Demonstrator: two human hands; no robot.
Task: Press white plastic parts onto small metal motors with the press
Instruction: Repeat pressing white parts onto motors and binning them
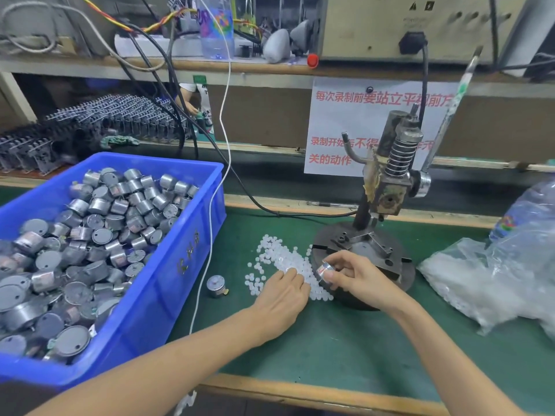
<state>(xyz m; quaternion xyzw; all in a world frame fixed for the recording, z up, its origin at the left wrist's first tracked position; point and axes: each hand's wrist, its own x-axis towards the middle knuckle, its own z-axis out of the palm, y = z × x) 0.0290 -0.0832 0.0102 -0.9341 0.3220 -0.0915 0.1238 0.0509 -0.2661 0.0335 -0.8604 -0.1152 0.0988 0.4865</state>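
Fingers [345, 259] of the right hand [363, 279] pinch a motor [325, 270] by its round sides, over the press [390, 178] base. It looks like stiff, smooth metal, likely slippery, so the sides suit. Left hand [285, 295] fingertips rest in the white parts [277, 255]; can't tell if one's pinched. Those look light and easily scattered.

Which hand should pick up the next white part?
Left. The left hand has its fingertips on the white parts, while the right hand grips a motor.
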